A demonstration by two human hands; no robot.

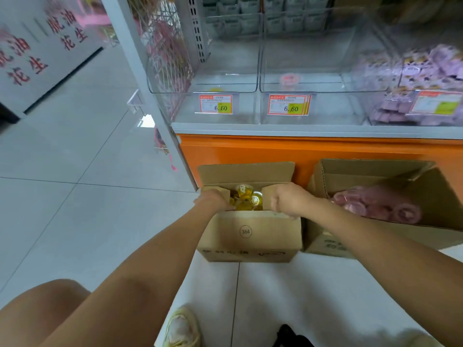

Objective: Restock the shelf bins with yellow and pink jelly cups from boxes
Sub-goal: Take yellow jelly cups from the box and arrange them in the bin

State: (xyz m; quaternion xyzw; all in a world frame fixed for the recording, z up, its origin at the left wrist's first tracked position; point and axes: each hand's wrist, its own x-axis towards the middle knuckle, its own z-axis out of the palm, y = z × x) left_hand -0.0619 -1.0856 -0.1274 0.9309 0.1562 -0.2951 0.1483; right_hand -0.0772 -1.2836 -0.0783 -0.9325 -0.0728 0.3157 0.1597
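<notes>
A small cardboard box [250, 234] marked 364 stands on the floor with yellow jelly cups [246, 197] showing inside. My left hand [213, 200] grips its left flap. My right hand [288, 200] grips the right flap. To the right, a larger open box [370, 174] holds pink jelly cups [375, 205]. Above, two clear shelf bins sit side by side: the left bin [225, 71] shows a bit of yellow behind its price tag, and the right bin [313, 71] holds one pink cup [290, 78].
The bins rest on a grey ledge above an orange base [300, 149]. A further bin at the right holds purple packets [426, 71]. A wire rack with pink goods [167, 53] hangs at the shelf's left end. Grey tiled floor [75, 171] spreads to the left.
</notes>
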